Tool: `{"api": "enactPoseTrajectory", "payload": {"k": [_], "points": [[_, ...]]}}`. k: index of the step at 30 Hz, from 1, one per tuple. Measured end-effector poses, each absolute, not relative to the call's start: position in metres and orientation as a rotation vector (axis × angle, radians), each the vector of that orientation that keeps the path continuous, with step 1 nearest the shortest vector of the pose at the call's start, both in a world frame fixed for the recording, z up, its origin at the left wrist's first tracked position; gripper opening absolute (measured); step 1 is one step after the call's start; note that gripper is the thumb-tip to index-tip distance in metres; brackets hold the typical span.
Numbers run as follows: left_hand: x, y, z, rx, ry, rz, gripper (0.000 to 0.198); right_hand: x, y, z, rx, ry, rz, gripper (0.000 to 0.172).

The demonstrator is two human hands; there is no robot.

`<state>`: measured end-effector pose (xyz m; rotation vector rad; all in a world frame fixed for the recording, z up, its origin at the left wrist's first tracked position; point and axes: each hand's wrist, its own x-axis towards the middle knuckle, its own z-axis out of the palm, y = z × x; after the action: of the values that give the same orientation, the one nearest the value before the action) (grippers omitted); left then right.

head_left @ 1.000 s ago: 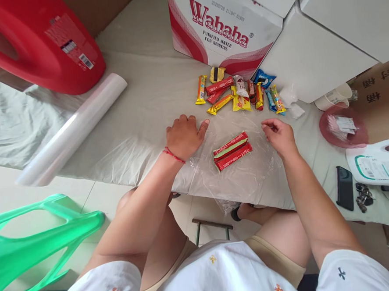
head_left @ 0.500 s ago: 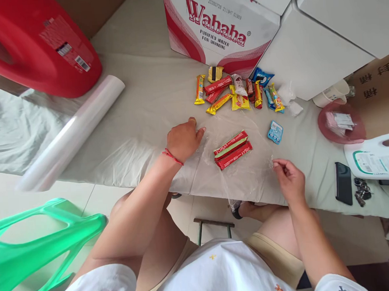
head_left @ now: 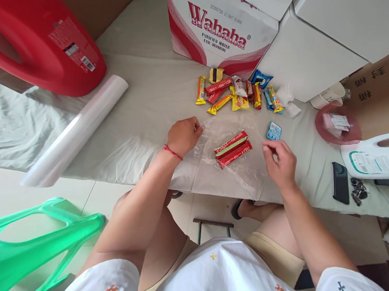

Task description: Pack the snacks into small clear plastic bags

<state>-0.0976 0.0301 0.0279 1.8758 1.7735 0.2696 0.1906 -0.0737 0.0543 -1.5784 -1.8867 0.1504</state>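
Note:
A thin sheet of clear plastic wrap (head_left: pixel 212 175) lies spread on the cloth-covered surface. On it rest red-wrapped snack bars (head_left: pixel 233 154) side by side, with a pale green strip showing between the red parts. My left hand (head_left: pixel 184 135), with a red string bracelet at the wrist, is closed in a pinch at the film's left edge. On the other side, my right hand (head_left: pixel 281 163) pinches the film's right edge, thumb and forefinger together. A small blue packet (head_left: pixel 274 131) sits just beyond the right hand.
Assorted small wrapped snacks (head_left: pixel 239 99) lie before a Wahaha water carton (head_left: pixel 220 34). A roll of clear film (head_left: pixel 78 130) and a red jug (head_left: pixel 66 52) are at left. A phone (head_left: pixel 340 183), keys (head_left: pixel 358 191), white bottle (head_left: pixel 380 160) and pink bowl (head_left: pixel 325 131) are at right.
My right hand has moved up and left, toward the snack bars, and the film's lower edge has drawn back from the surface's front edge. My left hand stays nearly in place.

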Motion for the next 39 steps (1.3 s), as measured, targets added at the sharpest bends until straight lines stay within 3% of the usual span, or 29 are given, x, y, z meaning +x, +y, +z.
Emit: {"api": "enactPoseTrajectory", "payload": {"k": [3,6,8,13,18,26,32,35,39], "points": [[-0.099,0.030,0.029,1.797,1.682,0.375,0.032,0.183,-0.005,0.063,-1.453,-2.178,0.238,0.028],[-0.100,0.031,0.031,1.674,1.554,0.471,0.037,0.163,0.049,0.070,-1.305,-2.614,0.432,0.066],[-0.102,0.031,0.032,1.615,1.495,0.507,0.038,0.155,0.070,0.075,-1.353,-2.823,0.456,0.079],[-0.101,0.020,0.030,1.599,1.459,0.649,0.047,0.173,0.084,0.079,-1.724,-2.877,0.263,0.059],[-0.089,-0.015,0.024,1.450,1.352,0.765,0.092,0.204,0.074,0.071,-1.742,-2.732,0.285,0.038],[-0.086,-0.053,0.005,1.677,1.444,0.931,0.079,0.230,0.055,0.066,-1.538,-2.517,0.528,0.025],[-0.091,-0.065,0.021,2.281,1.269,1.377,0.081,0.233,0.046,0.062,-1.498,-2.441,0.594,0.024],[-0.079,-0.072,0.025,2.646,0.908,1.156,0.083,0.229,0.045,0.063,-1.477,-2.436,0.600,0.024],[-0.062,-0.080,0.017,2.860,0.812,0.829,0.071,0.227,0.039,0.067,-1.446,-2.428,0.554,0.022]]}}
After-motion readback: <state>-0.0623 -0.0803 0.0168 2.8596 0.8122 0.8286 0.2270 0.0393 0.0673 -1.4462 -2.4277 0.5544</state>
